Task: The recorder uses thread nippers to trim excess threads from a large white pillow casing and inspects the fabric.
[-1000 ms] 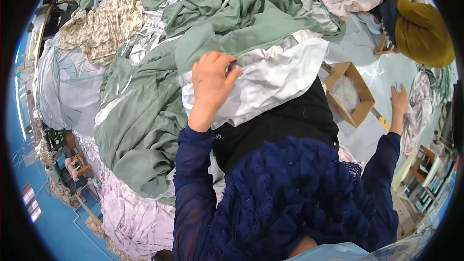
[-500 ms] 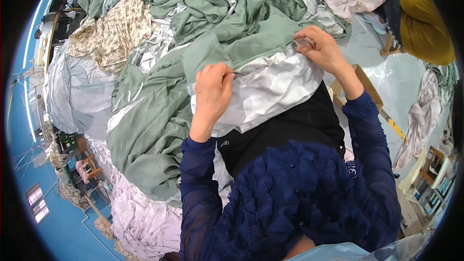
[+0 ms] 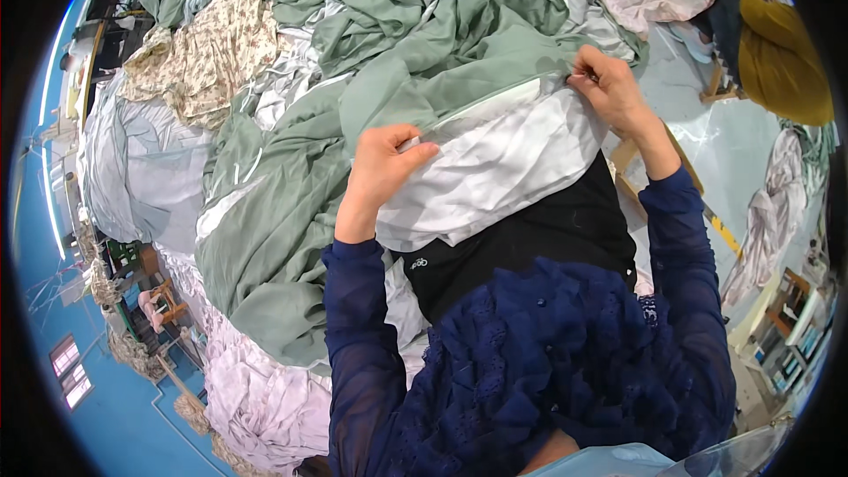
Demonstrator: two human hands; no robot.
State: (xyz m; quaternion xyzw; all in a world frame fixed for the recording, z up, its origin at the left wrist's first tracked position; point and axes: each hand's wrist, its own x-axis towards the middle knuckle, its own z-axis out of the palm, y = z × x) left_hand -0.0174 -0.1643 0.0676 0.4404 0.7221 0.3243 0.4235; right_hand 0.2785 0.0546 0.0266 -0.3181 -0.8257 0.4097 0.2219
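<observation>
A large fabric piece, green cloth (image 3: 291,238) on one face and white cloth (image 3: 495,172) on the other, lies over my lap. Its seam runs in a nearly straight line between my hands, rising to the right. My left hand (image 3: 378,168) pinches the edge at the seam's left end, thumb pointing right. At the right end my right hand (image 3: 611,93) grips the same edge between thumb and bent fingers. The white side hangs toward me over my black trousers (image 3: 530,243); the green side spreads away and to the left.
Beyond lie heaped green and white fabrics (image 3: 477,4), with floral cloth (image 3: 208,44) and pale grey cloth (image 3: 141,168) at left. Pinkish cloth (image 3: 265,397) lies at lower left. At right are a cardboard box (image 3: 632,163) and a seated person in a mustard top (image 3: 782,53).
My hands have moved apart, the right one rightward and the left slightly down and left. The seam between them has gone from loose and wrinkled to taut and straighter.
</observation>
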